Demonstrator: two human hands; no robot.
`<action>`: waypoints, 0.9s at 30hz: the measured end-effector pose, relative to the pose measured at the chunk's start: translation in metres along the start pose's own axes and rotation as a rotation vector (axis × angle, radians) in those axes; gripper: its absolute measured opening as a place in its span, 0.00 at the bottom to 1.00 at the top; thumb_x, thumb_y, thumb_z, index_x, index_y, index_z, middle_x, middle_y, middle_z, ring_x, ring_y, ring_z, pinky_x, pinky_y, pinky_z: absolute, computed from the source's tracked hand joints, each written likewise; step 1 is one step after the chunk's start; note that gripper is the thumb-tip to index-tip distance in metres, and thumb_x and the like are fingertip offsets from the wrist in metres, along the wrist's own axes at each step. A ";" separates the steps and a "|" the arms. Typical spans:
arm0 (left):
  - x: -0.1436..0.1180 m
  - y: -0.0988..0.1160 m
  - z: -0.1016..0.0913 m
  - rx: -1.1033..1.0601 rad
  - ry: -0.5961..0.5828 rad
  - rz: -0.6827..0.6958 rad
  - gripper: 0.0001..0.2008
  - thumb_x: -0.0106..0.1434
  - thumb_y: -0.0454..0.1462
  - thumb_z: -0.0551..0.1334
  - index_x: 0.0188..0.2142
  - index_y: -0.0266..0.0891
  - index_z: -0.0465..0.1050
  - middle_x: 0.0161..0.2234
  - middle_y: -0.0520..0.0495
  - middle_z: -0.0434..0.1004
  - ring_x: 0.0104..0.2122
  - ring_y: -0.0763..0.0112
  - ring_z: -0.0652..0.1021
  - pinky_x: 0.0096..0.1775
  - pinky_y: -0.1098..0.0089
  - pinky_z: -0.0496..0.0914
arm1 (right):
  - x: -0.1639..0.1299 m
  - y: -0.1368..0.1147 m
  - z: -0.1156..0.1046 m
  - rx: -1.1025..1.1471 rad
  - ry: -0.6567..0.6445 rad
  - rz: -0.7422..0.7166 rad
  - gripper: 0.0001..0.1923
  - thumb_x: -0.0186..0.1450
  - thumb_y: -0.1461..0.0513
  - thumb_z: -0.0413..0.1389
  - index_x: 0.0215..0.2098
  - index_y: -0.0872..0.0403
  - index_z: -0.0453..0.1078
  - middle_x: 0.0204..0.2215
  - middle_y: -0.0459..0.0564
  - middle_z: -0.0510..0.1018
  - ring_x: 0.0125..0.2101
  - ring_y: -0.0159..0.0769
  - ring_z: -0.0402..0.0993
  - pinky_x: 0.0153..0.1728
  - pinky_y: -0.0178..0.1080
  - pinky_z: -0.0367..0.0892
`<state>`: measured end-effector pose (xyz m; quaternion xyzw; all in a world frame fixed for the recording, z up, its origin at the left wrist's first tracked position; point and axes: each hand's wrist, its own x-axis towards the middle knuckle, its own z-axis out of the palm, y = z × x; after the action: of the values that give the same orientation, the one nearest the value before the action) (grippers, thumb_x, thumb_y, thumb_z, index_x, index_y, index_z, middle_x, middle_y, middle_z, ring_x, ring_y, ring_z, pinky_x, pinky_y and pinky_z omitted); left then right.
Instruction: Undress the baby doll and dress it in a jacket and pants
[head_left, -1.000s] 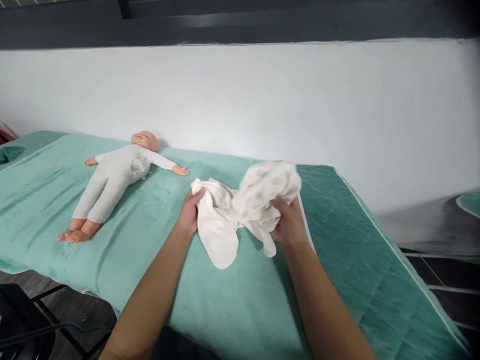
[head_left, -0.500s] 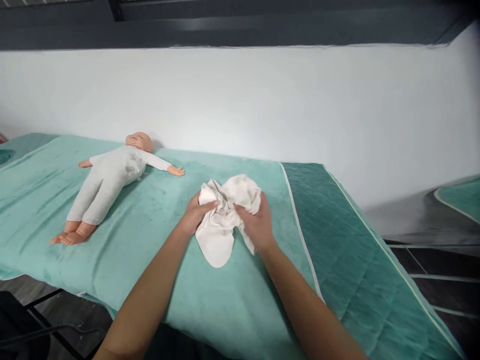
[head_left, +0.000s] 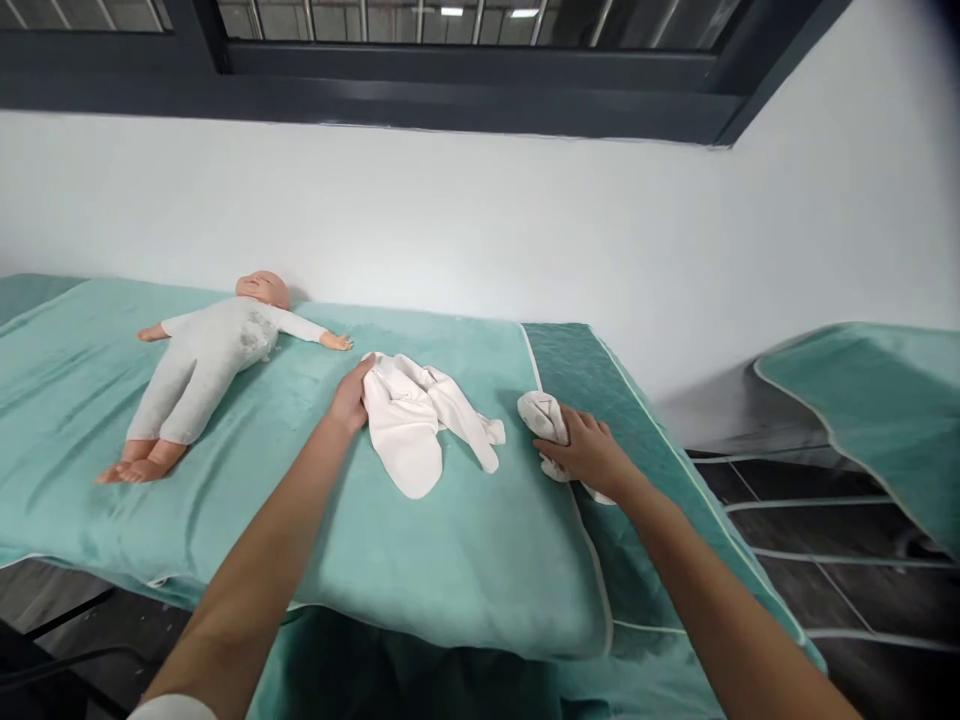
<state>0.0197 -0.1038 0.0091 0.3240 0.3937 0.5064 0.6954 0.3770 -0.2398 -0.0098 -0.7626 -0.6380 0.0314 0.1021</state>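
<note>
The left hand [head_left: 351, 398] pinches the top edge of a white baby garment [head_left: 417, 420] mid-frame; the right hand [head_left: 589, 452] closes on a bunched patterned cloth [head_left: 541, 415] just right. Both look light, limp, best gripped by hems. A doll [head_left: 206, 362] lies upper left on the teal blanket [head_left: 450, 560].

One baby doll [head_left: 210, 365]; two white cloth garments, one footed sleepsuit [head_left: 416, 420] and one bunched patterned piece [head_left: 544, 418]; two teal padded tables [head_left: 465, 570] [head_left: 877, 410]; two bare hands [head_left: 351, 395] [head_left: 592, 455]; one window [head_left: 450, 50].
</note>
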 end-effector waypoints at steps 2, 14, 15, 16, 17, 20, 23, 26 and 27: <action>-0.005 0.020 0.001 0.124 -0.028 -0.012 0.15 0.53 0.43 0.72 0.33 0.35 0.75 0.32 0.45 0.80 0.34 0.65 0.80 0.40 0.67 0.73 | 0.001 -0.014 -0.018 0.014 -0.018 0.021 0.44 0.61 0.42 0.56 0.68 0.51 0.53 0.66 0.64 0.61 0.64 0.68 0.57 0.56 0.65 0.62; -0.148 0.163 0.082 1.234 -0.505 0.653 0.11 0.60 0.41 0.61 0.38 0.39 0.79 0.36 0.49 0.80 0.38 0.66 0.77 0.38 0.70 0.67 | 0.034 -0.198 -0.147 0.749 -0.228 -0.692 0.22 0.60 0.50 0.62 0.49 0.49 0.72 0.48 0.49 0.78 0.49 0.44 0.74 0.50 0.44 0.68; -0.155 0.168 0.082 1.294 -0.439 0.743 0.11 0.60 0.39 0.59 0.38 0.40 0.79 0.37 0.50 0.81 0.39 0.66 0.77 0.40 0.69 0.68 | 0.033 -0.204 -0.158 0.721 -0.299 -0.703 0.19 0.59 0.50 0.63 0.44 0.51 0.74 0.41 0.47 0.79 0.42 0.41 0.75 0.43 0.42 0.69; -0.161 0.173 0.080 1.354 -0.360 0.833 0.12 0.60 0.37 0.57 0.39 0.41 0.79 0.38 0.50 0.81 0.39 0.65 0.77 0.41 0.68 0.67 | 0.030 -0.208 -0.169 0.684 -0.370 -0.706 0.18 0.58 0.48 0.63 0.39 0.52 0.74 0.36 0.46 0.78 0.37 0.39 0.74 0.38 0.39 0.67; -0.165 0.176 0.076 1.415 -0.279 0.917 0.13 0.59 0.35 0.56 0.40 0.41 0.78 0.38 0.50 0.81 0.39 0.65 0.77 0.42 0.68 0.67 | 0.026 -0.211 -0.179 0.646 -0.431 -0.705 0.18 0.58 0.47 0.64 0.37 0.52 0.74 0.33 0.45 0.77 0.33 0.37 0.73 0.34 0.37 0.65; -0.174 0.179 0.062 1.578 -0.075 1.086 0.16 0.60 0.33 0.54 0.43 0.42 0.77 0.39 0.48 0.79 0.41 0.63 0.77 0.43 0.65 0.66 | 0.008 -0.217 -0.202 0.558 -0.534 -0.709 0.21 0.56 0.44 0.64 0.36 0.51 0.74 0.32 0.44 0.77 0.31 0.35 0.71 0.31 0.36 0.62; -0.181 0.177 0.050 1.650 0.106 1.131 0.17 0.61 0.32 0.53 0.46 0.42 0.75 0.40 0.46 0.75 0.42 0.61 0.76 0.42 0.64 0.65 | -0.006 -0.219 -0.212 0.427 -0.460 -0.674 0.21 0.60 0.42 0.60 0.35 0.50 0.74 0.32 0.45 0.77 0.31 0.36 0.71 0.30 0.37 0.62; -0.185 0.175 0.039 1.695 0.237 1.097 0.17 0.61 0.31 0.54 0.47 0.42 0.73 0.44 0.45 0.72 0.41 0.61 0.76 0.42 0.64 0.65 | -0.011 -0.214 -0.206 0.207 -0.229 -0.572 0.21 0.64 0.43 0.55 0.32 0.51 0.72 0.29 0.48 0.75 0.29 0.37 0.70 0.29 0.37 0.61; -0.186 0.174 0.035 1.717 0.259 1.070 0.16 0.61 0.31 0.55 0.47 0.42 0.72 0.45 0.44 0.72 0.41 0.61 0.76 0.42 0.63 0.66 | -0.012 -0.211 -0.201 0.125 -0.152 -0.532 0.20 0.65 0.44 0.54 0.33 0.51 0.72 0.29 0.49 0.75 0.29 0.38 0.70 0.29 0.38 0.61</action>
<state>-0.0608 -0.2359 0.2144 0.7897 0.4996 0.3285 -0.1374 0.2064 -0.2396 0.2271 -0.5560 -0.8185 0.0998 0.1052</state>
